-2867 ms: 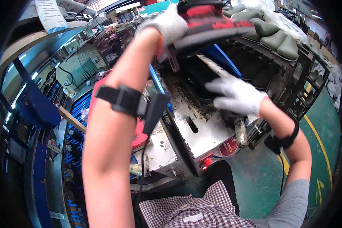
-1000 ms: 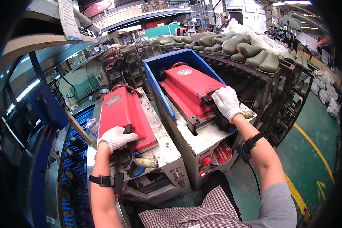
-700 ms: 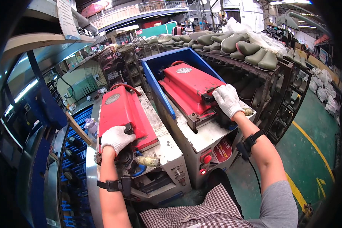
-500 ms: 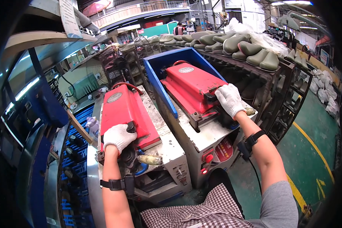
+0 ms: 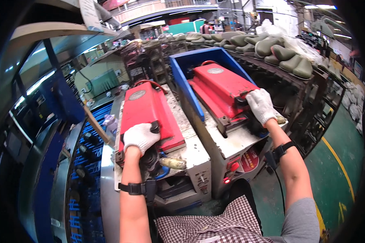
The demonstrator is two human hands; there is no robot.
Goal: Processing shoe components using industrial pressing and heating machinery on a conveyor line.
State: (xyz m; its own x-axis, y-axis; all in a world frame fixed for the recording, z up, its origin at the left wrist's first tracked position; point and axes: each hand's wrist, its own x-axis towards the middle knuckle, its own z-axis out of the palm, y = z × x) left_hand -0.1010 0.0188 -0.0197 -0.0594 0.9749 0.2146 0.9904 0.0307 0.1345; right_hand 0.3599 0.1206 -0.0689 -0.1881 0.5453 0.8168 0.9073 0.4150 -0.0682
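Note:
In a white knit glove, my left hand (image 5: 141, 138) is closed around a black handle (image 5: 155, 127) at the near end of a long red machine cover (image 5: 145, 107). My right hand (image 5: 262, 106), gloved the same way, grips the black handle (image 5: 241, 99) of a second red cover (image 5: 223, 83) to the right. Both covers lie lowered on their white machines, and the palms hide most of each handle. Just below my left hand, a tape-wrapped grip (image 5: 173, 163) sticks out; another wrapped end (image 5: 280, 120) shows beside my right wrist.
A blue guard (image 5: 186, 87) surrounds the right machine's back and left side. Beyond it, a rack carries several olive-green boots (image 5: 269, 46). A blue-slatted conveyor (image 5: 91, 158) runs along the left. A red button and lit red lamp (image 5: 227, 180) sit on the right machine's front.
The whole scene has shifted rightward in the picture as the head turned slightly left. Both hands stay on the same handles, and the covers look unmoved.

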